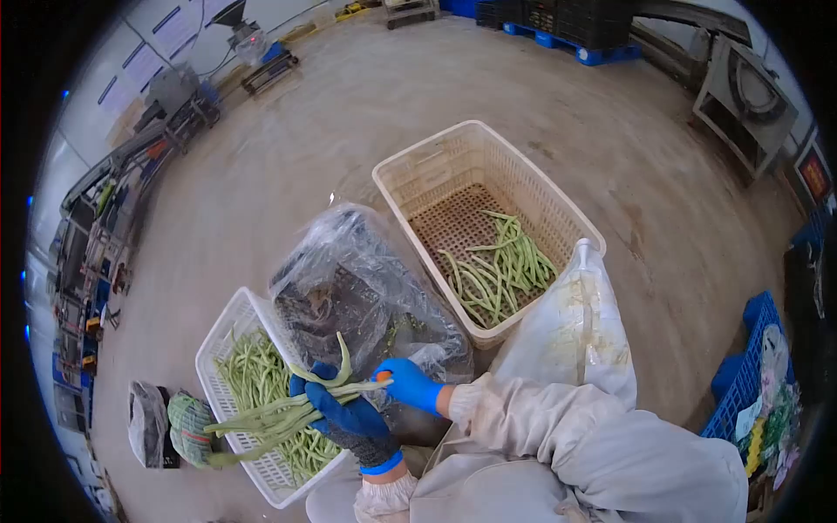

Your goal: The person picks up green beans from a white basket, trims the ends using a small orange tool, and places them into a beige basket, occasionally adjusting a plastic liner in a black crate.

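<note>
My left hand (pixel 350 417), in a dark blue glove, is closed around a bunch of long green beans (pixel 279 420). The beans stick out on both sides of the fist, and one curved bean (pixel 343 357) rises above it. At the bunch's right-hand ends is my right hand (pixel 413 383), in a bright blue glove with its fingers closed. A small orange object (pixel 384 376) shows at its fingertips; its kind is not clear. Below the bunch stands a white crate (pixel 240 301) full of green beans. Between the crates, clear plastic (pixel 370 288) lines a dark container holding green scraps.
A larger cream crate (pixel 475 131) ahead holds loose beans. A white apron or sheet (pixel 580 322) overlaps its near corner. At left are a green net bag (pixel 189 427) and a plastic-lined bin (pixel 150 427). A blue crate (pixel 741 375) stands at right. Machinery lines the walls.
</note>
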The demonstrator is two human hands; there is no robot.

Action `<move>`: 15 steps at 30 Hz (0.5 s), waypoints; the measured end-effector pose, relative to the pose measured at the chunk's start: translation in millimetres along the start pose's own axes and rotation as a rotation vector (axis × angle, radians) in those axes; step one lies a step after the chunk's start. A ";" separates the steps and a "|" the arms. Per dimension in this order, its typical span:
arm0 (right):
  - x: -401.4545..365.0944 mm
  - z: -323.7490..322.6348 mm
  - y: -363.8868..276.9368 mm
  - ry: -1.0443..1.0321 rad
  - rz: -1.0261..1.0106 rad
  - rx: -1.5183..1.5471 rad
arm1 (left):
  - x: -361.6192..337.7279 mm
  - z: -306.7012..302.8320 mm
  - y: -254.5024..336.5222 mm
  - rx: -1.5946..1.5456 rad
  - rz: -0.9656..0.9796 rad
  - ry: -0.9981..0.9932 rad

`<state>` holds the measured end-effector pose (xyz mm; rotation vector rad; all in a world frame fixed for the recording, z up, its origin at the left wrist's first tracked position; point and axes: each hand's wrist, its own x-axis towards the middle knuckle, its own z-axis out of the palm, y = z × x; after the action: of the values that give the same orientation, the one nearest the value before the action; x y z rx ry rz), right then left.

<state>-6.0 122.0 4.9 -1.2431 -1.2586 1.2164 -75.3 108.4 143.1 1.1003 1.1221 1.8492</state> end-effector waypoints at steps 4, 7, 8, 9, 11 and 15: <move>-8.7 -31.1 15.0 0.013 0.190 0.152 | 6.8 37.3 -14.0 -0.279 -0.232 -0.199; -11.4 -44.7 32.9 0.103 -0.301 -0.065 | -5.6 83.8 -52.4 -0.060 -0.496 -0.272; -12.6 -47.1 35.3 0.037 -0.313 -0.031 | -6.3 95.8 -66.7 0.623 -0.148 -0.587; -10.5 -52.3 39.2 -0.028 -0.130 -0.021 | 1.3 127.9 -59.4 0.058 -0.282 -0.524; -4.4 -62.2 51.6 -0.155 0.241 -0.058 | 2.0 154.6 -65.2 -0.093 -0.462 -0.595; 3.4 -66.5 53.4 -0.036 0.162 -0.047 | 24.4 102.7 -119.5 0.350 -0.366 -0.470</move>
<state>62.9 126.5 -45.3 -1.3845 -1.2380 1.3366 24.3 208.0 68.2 1.3303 1.2800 1.0633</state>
